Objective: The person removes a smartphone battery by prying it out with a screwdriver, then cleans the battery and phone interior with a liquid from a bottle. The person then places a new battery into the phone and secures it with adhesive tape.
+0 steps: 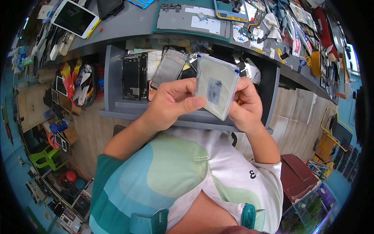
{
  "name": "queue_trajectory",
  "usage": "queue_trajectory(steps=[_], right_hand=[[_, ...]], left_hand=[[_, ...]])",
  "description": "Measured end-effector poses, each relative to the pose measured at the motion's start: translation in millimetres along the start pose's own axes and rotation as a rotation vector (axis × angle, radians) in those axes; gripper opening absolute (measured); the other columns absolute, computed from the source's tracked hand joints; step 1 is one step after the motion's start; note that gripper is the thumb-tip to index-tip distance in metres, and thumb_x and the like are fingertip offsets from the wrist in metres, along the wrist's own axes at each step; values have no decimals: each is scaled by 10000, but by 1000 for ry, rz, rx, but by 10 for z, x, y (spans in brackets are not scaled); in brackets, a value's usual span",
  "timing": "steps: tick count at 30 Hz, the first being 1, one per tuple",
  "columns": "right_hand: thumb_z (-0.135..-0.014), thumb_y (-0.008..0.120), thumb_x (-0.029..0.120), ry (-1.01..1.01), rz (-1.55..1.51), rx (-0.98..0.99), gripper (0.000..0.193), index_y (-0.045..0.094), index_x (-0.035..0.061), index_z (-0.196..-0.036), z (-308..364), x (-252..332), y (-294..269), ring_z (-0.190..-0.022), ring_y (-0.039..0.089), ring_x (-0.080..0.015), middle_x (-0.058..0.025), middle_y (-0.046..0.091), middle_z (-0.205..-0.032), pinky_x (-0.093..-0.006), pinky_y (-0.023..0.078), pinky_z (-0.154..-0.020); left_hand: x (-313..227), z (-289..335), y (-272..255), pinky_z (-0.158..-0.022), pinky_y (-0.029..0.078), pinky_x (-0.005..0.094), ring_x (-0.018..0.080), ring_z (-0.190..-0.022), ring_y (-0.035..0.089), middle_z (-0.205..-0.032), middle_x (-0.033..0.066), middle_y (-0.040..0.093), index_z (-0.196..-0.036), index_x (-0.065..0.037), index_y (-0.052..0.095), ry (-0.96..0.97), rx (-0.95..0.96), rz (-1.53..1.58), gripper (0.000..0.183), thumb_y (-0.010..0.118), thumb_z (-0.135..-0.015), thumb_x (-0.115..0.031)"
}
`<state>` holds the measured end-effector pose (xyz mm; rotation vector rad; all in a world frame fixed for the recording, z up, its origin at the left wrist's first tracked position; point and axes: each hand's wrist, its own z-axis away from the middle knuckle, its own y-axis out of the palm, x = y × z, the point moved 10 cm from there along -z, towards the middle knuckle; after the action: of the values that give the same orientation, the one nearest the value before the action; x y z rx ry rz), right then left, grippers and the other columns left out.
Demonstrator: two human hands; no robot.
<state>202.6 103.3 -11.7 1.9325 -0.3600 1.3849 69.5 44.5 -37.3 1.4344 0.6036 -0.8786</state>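
Between my hands is a flat, clear plastic case (208, 70) with rounded corners and blue bits at its upper corners. A small dark grey rectangular piece (214, 91) shows against its pale inside. My left hand (175, 99) grips the case's left edge, the thumb lying on its face. On the other side my right hand (246, 104) holds the right edge, with its fingers partly hidden. The case is tilted slightly above a pulled-out grey drawer (163, 118). In the drawer lie dark phone screen parts (132, 76) and a grey phone-sized panel (170, 67).
Across the grey desk (117, 27) lie a white phone (75, 18), a large grey phone back panel (193, 23) on a green mat, and cluttered tools and parts at right. A full bin (80, 84) stands left of the drawer. A green plastic stool (48, 158) is farther left.
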Motion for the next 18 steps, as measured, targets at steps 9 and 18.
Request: queue_trajectory(steps=[9,18], right_hand=[[-946,774,-19,-239,458,-290,205,703,-2,-1137,24,423,-239,-725,570,-46,-117,665,-1127,-189,432,-591],[-844,861,-28,-352,925,-239,293,775,9,-1122,32,727,274,-678,626,-85,-141,765,-1055,-226,476,-538]], left_hand=[[-77,11,-212,-797,471,268,60,-927,563,-1044,14,680,-1039,-1,698,7,-242,-47,138,743,-1030,-132],[-778,115,109,-833,513,335,227,-962,631,-1060,61,762,-1028,-48,768,689,-167,-887,125,810,-911,-61]])
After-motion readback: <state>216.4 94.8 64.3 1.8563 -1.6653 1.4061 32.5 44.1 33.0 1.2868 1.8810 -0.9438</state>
